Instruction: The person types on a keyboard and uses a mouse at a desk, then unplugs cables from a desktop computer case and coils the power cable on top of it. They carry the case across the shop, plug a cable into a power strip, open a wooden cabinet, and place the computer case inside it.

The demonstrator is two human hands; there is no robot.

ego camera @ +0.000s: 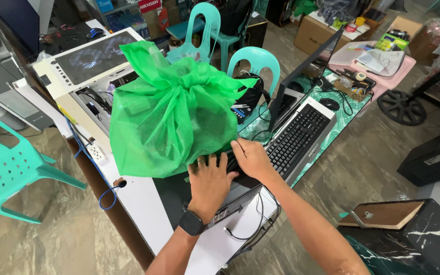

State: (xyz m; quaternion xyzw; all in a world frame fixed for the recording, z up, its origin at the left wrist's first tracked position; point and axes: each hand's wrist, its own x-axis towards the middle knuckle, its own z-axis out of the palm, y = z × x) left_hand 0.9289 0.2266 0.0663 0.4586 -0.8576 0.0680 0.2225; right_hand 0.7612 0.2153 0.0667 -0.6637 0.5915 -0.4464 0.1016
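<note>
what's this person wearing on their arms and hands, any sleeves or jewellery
Both forearms are bare, with no sleeves in view and no gloves. The left hand has a thin ring on one finger, and a black smartwatch with a dark square face sits on that wrist. The right hand shows no ring, watch or band.

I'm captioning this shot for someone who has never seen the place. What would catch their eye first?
The big bright green bag, knotted at the top, fills the middle of the desk. Just below it the left hand and right hand rest on a dark flat device at the bag's base. A black keyboard lies to the right, and turquoise plastic chairs stand around.
</note>
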